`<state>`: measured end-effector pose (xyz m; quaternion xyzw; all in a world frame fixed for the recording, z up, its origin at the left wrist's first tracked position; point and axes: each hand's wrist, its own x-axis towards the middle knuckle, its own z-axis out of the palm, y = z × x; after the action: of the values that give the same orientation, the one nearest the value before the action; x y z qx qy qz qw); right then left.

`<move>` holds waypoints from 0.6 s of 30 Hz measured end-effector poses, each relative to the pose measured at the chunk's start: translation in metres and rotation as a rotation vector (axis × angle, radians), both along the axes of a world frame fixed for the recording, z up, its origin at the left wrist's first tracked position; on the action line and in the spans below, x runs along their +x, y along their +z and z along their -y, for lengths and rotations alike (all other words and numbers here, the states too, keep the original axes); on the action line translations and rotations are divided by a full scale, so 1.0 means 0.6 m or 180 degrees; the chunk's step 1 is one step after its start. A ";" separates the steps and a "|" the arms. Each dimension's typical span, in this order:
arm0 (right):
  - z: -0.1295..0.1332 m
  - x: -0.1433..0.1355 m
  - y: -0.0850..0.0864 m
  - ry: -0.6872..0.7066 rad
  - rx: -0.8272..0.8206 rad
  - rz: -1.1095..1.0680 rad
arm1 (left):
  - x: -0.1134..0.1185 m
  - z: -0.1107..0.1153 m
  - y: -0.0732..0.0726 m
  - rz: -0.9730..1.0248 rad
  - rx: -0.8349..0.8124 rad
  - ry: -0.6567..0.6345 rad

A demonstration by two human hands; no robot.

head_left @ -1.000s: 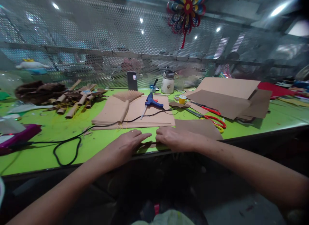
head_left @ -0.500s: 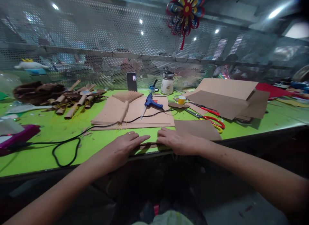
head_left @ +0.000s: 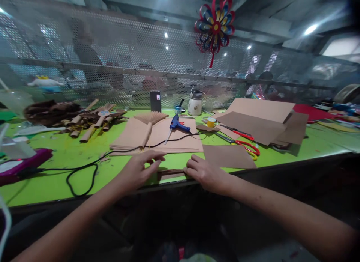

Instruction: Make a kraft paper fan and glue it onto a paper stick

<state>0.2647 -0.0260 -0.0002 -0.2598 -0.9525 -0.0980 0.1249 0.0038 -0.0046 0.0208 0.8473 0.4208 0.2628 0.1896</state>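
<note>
1. White and dark-lidded, a bottle [head_left: 195,106] stands upright at the back of the green table [head_left: 120,179]; its contents are hidden.
2. Just left of it, a small blue jar [head_left: 178,109] has a dark-handled tool [head_left: 181,102] leaning out of its mouth; whatever else it holds is too small to tell.
3. Brown and narrow, a folded paper strip [head_left: 171,175] lies along the table's near edge, between the hands. Several thin layers show along its length, nearly parallel, with a flat face towards the person.
4. The right hand [head_left: 206,174] has its fingertips closed on the strip's right end.
5. The left hand [head_left: 137,167] is loosely curved, thumb and forefinger parted with nothing between them, just beside the left end; whether its other fingers touch the paper cannot be told.
6. Beyond, a blue glue gun [head_left: 178,125] and a pleated paper fan [head_left: 150,118] lie on stacked kraft sheets [head_left: 126,134].
</note>
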 end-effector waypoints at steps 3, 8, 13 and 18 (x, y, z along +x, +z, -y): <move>0.001 0.005 -0.017 -0.0017 0.0031 -0.0378 | 0.027 -0.019 0.013 0.0011 -0.0781 -0.0008; 0.006 0.012 -0.037 -0.0045 0.0370 -0.0780 | 0.076 -0.027 0.029 -0.0368 -0.1048 -0.0180; 0.007 0.009 -0.036 -0.0101 0.0737 -0.0692 | 0.090 -0.012 0.037 -0.0471 -0.1506 -0.0350; 0.007 0.003 -0.029 -0.0164 0.0540 -0.0754 | 0.080 -0.009 0.019 -0.0312 -0.1689 -0.0342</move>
<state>0.2664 -0.0303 -0.0173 -0.2824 -0.9124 -0.1501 0.2554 0.0520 0.0007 0.0321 0.8008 0.4381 0.0916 0.3980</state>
